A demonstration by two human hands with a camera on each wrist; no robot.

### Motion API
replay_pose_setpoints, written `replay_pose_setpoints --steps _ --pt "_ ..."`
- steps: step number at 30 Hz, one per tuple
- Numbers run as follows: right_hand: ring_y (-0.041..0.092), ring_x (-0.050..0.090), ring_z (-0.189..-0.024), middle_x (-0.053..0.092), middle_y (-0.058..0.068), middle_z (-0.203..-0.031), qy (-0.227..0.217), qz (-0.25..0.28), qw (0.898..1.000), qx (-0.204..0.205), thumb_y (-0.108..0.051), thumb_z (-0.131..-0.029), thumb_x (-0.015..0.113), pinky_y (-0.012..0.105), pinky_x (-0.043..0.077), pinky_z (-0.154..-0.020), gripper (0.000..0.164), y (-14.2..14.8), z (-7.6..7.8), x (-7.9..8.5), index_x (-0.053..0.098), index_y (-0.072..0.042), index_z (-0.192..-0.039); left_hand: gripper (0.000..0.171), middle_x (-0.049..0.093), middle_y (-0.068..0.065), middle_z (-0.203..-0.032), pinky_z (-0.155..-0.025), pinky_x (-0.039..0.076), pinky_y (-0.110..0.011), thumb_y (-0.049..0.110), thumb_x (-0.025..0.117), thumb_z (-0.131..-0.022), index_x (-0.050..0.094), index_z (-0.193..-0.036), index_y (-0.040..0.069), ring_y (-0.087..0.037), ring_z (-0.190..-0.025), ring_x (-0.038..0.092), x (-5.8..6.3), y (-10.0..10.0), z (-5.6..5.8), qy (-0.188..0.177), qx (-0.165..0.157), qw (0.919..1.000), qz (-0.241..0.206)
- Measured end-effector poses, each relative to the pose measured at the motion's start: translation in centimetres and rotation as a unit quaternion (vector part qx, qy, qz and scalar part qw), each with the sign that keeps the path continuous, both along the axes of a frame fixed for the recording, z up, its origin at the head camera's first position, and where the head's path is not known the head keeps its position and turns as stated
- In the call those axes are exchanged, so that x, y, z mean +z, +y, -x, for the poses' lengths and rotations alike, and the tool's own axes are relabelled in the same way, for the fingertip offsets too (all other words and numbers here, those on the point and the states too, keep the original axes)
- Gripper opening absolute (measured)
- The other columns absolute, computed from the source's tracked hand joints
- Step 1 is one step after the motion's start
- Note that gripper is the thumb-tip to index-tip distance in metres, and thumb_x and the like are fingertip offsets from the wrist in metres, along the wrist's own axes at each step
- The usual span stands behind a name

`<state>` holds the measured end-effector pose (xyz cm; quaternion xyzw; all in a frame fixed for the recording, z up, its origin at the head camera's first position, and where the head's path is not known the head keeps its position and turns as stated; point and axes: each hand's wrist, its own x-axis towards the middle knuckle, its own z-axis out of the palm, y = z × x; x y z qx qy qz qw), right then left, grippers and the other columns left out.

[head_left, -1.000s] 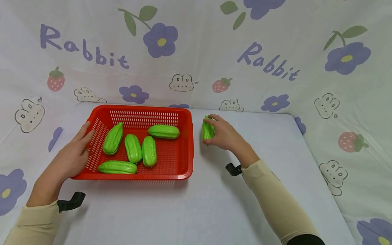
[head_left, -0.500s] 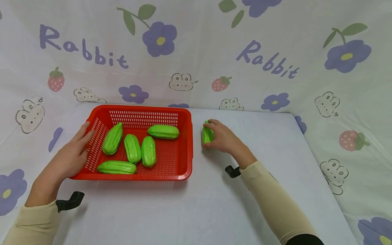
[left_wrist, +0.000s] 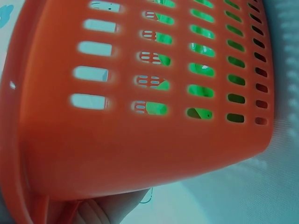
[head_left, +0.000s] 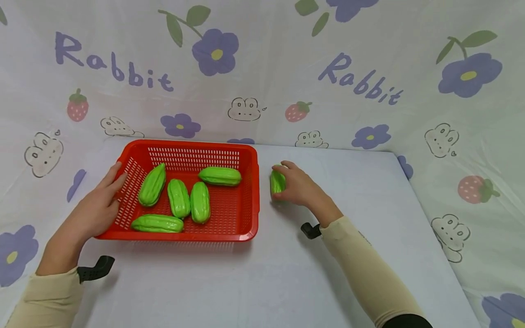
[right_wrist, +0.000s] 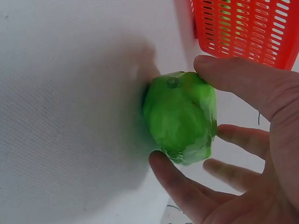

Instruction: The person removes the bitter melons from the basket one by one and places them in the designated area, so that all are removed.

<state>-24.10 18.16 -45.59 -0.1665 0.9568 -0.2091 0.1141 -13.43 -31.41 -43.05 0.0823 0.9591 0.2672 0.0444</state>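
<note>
In the head view, my left hand [head_left: 92,212] grips the left rim of a red plastic basket [head_left: 248,228]. Through the slots in the basket's wall [left_wrist: 117,144], the left wrist view shows green patches. Several ribbed green gourds [head_left: 157,223] lie in the basket. To its right, my right hand [head_left: 299,186] holds another ribbed green gourd [head_left: 277,182] at the white tabletop. In the right wrist view, the thumb is at one edge of this gourd [right_wrist: 180,116] and the fingers curve around the other side. The hand partly hides it in the head view.
A white-covered table [head_left: 229,291] bears the basket. Behind it hangs a pale cloth [head_left: 262,54] printed with flowers, rabbits and strawberries. A black wrist mount [head_left: 96,269] sticks out at the left sleeve, another mount [head_left: 311,230] at the right one.
My right hand has moved slightly toward me with the gourd, mostly in the first half second. The left hand and the basket have stayed in place.
</note>
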Motion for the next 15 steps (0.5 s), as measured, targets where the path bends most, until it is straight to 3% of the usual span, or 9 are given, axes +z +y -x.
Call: replay_pose_setpoints --steps 8,15 --pt "0.041 0.05 -0.142 0.034 0.021 -0.17 -0.009 0.002 1.0 -0.011 -0.035 -0.088 0.088 0.065 0.051 -0.108 0.085 0.1 -0.1 0.6 0.051 -0.015 -0.163 0.069 -0.005 -0.016 -0.181 -0.112 0.031 -0.079 -0.002 0.046 -0.104 0.02 -0.168 -0.006 -0.054 -0.16 0.014 0.3 0.0 0.0 0.001 -0.001 1.0 0.002" --pt "0.041 0.047 -0.146 0.039 0.019 -0.168 0.012 0.003 1.0 0.004 -0.033 -0.089 0.088 0.063 0.048 -0.113 0.086 0.4 0.1 1.5 0.05 -0.012 -0.163 0.07 -0.006 -0.016 -0.181 -0.113 0.031 -0.078 -0.002 0.047 -0.104 0.02 -0.168 -0.007 -0.054 -0.16 0.014 0.2 0.1 0.0 -0.002 0.0 1.0 0.002"
